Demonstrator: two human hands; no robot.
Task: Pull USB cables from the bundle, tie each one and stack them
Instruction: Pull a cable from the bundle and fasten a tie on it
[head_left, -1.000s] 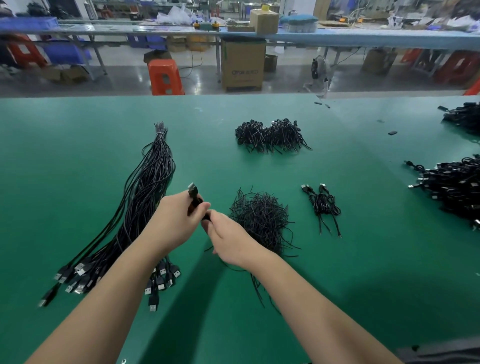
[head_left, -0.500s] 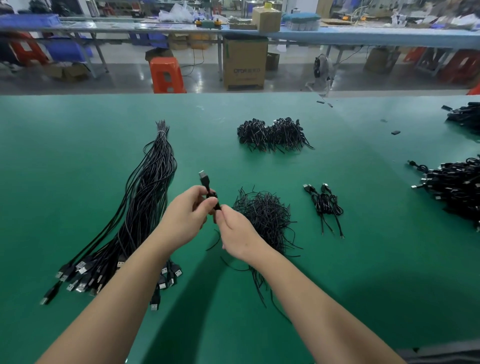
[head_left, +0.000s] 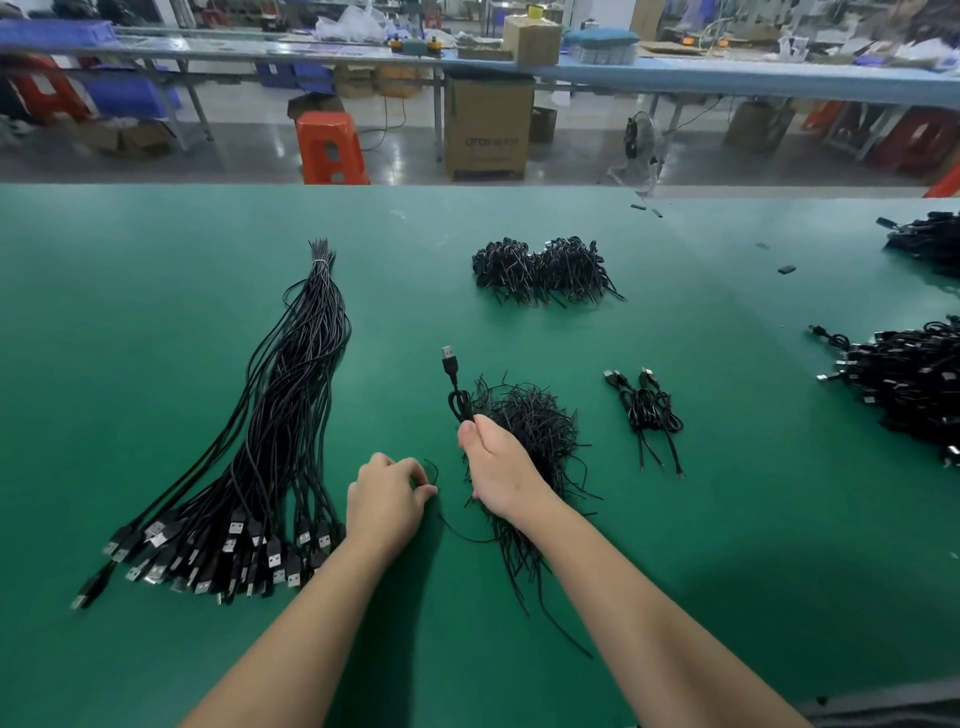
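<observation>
A long bundle of black USB cables (head_left: 291, 415) lies on the left of the green table (head_left: 156, 312), plugs toward me. My right hand (head_left: 498, 467) grips a coiled USB cable (head_left: 454, 387), its plug pointing up and away. Behind that hand sits a heap of thin black twist ties (head_left: 535, 426). My left hand (head_left: 387, 499) is low on the table and pinches one thin black tie (head_left: 432, 475) between its fingertips. Two tied cables (head_left: 647, 410) lie to the right of the heap.
A pile of tied cables (head_left: 540, 270) sits farther back at centre. More black cable piles (head_left: 909, 379) fill the right edge, another at far right back (head_left: 924, 239). Small black bits (head_left: 787, 269) lie on the table. Beyond the far edge stand an orange stool (head_left: 330, 148) and a cardboard box (head_left: 488, 130).
My left hand has let go of the coiled cable and dropped to the table, where it pinches a tie. My right hand alone now holds the coil, shifted slightly right.
</observation>
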